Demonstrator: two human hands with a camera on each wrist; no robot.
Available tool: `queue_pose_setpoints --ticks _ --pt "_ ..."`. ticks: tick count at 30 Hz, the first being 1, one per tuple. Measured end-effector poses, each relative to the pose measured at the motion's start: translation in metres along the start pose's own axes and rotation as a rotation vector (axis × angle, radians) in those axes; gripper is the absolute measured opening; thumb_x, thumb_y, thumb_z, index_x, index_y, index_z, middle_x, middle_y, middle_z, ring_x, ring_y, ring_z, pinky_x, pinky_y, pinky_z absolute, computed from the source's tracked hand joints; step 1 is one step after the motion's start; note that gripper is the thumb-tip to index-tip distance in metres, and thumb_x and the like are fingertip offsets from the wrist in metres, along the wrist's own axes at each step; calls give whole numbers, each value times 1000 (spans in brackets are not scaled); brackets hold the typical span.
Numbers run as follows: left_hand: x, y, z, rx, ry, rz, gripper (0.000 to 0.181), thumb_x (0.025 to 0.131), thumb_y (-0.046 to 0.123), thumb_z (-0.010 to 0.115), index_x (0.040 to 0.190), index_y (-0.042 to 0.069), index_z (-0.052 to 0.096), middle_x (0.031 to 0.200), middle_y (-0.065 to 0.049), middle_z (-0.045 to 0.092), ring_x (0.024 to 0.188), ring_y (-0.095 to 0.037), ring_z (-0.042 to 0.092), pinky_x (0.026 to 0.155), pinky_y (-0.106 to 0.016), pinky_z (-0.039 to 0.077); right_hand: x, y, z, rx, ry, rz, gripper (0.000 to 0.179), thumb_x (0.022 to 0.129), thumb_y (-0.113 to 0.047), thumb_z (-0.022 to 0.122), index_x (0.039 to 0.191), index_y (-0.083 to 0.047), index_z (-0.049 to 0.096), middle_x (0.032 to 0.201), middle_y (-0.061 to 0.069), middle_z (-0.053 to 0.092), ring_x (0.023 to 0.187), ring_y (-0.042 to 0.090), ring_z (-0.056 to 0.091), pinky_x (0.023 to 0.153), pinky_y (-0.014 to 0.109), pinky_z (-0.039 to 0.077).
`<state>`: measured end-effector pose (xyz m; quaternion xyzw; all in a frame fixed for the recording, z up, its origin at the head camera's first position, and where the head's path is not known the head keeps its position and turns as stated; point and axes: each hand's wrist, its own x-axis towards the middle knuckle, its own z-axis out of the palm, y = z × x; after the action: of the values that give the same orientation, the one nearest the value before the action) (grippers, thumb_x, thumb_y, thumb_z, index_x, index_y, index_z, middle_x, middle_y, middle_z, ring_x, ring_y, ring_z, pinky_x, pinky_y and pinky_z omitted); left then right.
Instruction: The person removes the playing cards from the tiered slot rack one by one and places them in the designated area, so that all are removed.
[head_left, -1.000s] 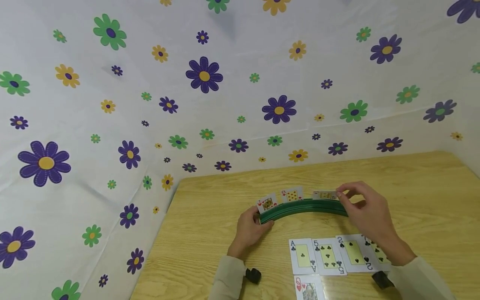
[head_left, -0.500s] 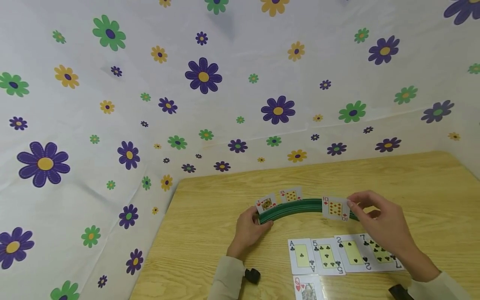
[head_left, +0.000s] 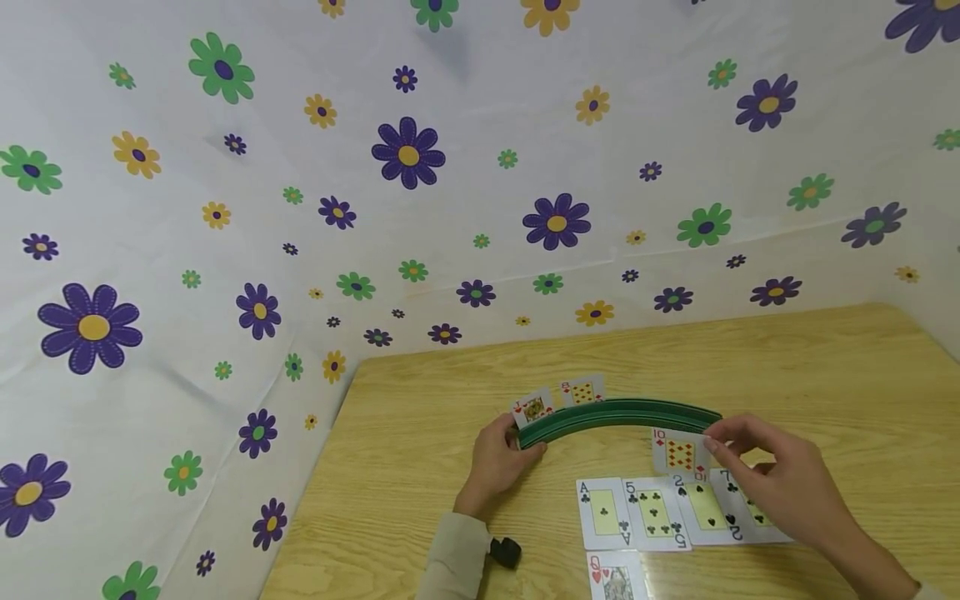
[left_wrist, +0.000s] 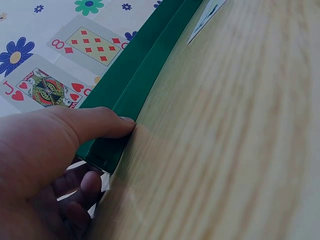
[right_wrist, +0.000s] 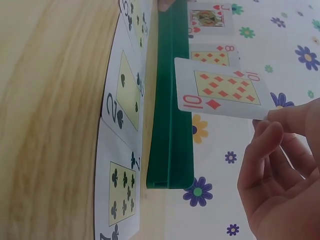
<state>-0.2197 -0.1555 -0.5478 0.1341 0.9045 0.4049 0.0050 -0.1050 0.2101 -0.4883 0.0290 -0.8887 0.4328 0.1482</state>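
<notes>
A curved green card holder (head_left: 622,412) stands on the table. My left hand (head_left: 497,460) grips its left end; in the left wrist view the thumb (left_wrist: 102,124) lies across the front and the fingers curl behind. The jack of hearts (head_left: 533,408) and the eight of diamonds (head_left: 582,390) stand upright in the holder's left part. My right hand (head_left: 787,479) pinches the ten of diamonds (head_left: 678,455) by its right edge. That card is out of the holder, in front of its right end, and overlaps the two of spades (head_left: 703,521) in the head view.
Face up before the holder lie the ace of clubs (head_left: 606,510), the five of clubs (head_left: 656,510) and the seven of clubs (right_wrist: 122,192), in one row with the two. The queen of hearts (head_left: 617,577) lies below the ace. A flowered cloth (head_left: 480,167) hangs behind the table.
The ten of diamonds, tilted at the holder's right part one second ago, has come out towards me and down in my right hand. My left hand keeps its place on the holder.
</notes>
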Motion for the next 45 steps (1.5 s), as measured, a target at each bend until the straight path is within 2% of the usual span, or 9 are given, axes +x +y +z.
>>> queue_pose_setpoints --ticks 6,9,17,24,33,39,45 --pt "-1 -1 1 2 -3 -10 45 93 25 88 132 7 74 84 -1 62 64 -3 45 57 -20 36 -9 0 -1 -12 -94 79 6 102 -15 79 106 -19 76 99 -1 78 78 -2 60 63 24 53" --pt "-1 -2 1 -2 -3 -9 45 93 26 88 132 7 74 83 -1 62 64 -3 45 57 -20 36 -13 2 0 10 -142 73 7 100 -14 81 105 -19 77 98 -4 77 78 0 60 64 24 53" --pt "0 -1 0 -5 -2 3 45 93 24 88 133 8 74 83 -1 62 63 -3 45 57 -20 36 -23 8 6 66 -280 56 8 99 -12 81 104 -17 76 90 -12 72 75 2 58 64 24 43" --pt "0 -3 0 -1 1 10 44 93 25 88 130 6 74 82 -2 62 63 -3 45 57 -20 37 -30 14 17 70 -429 82 8 101 -16 79 104 -12 74 90 -8 72 70 -1 57 64 22 47" --pt "0 -3 0 -4 -4 11 43 94 26 87 130 7 74 83 0 62 64 -2 46 58 -20 37 -34 12 25 0 -493 197 8 97 -16 80 101 -16 73 86 -6 67 75 -2 51 67 23 45" --pt "1 0 -2 0 -4 -8 43 95 25 86 132 8 74 86 -2 63 66 -3 46 59 -19 37 -36 12 29 -23 -522 159 6 96 -15 79 98 -17 73 84 -8 67 73 -3 49 67 23 43" --pt "1 1 -1 8 -4 0 44 94 24 87 131 6 74 87 -4 66 66 -3 46 59 -20 37 -36 10 30 -48 -544 219 9 94 -11 78 96 -18 73 81 -8 66 73 0 50 67 23 43"
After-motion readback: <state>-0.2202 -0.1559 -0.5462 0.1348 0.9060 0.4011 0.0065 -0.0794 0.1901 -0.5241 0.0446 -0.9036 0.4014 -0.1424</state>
